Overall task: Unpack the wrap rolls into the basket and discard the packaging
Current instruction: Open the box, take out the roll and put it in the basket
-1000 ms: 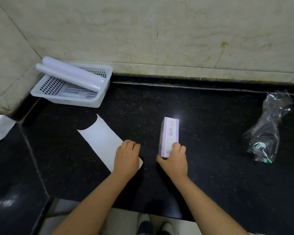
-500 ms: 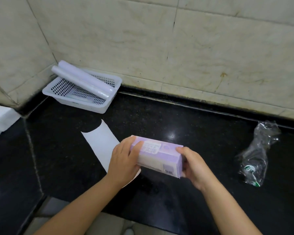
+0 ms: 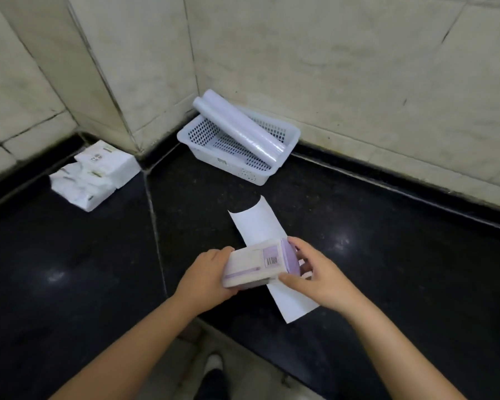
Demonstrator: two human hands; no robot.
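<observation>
A purple and white box (image 3: 256,265) with a barcode is held above the black counter, lying crosswise between both hands. My left hand (image 3: 205,277) grips its left end. My right hand (image 3: 315,274) holds its right end, with fingers on the purple end flap. A white perforated basket (image 3: 211,153) stands in the wall corner at the back. Two pale wrap rolls (image 3: 243,128) lie across it, their far ends sticking out over the rim.
A white sheet of paper (image 3: 260,223) lies flat on the counter under the box. Several white packs (image 3: 96,174) sit at the left by the wall. The counter's front edge runs diagonally below my hands, with the floor and a shoe beneath.
The box was lifted off the counter, taken in both hands and turned crosswise. The view swung left, so the clear plastic wrapper on the right has left the frame.
</observation>
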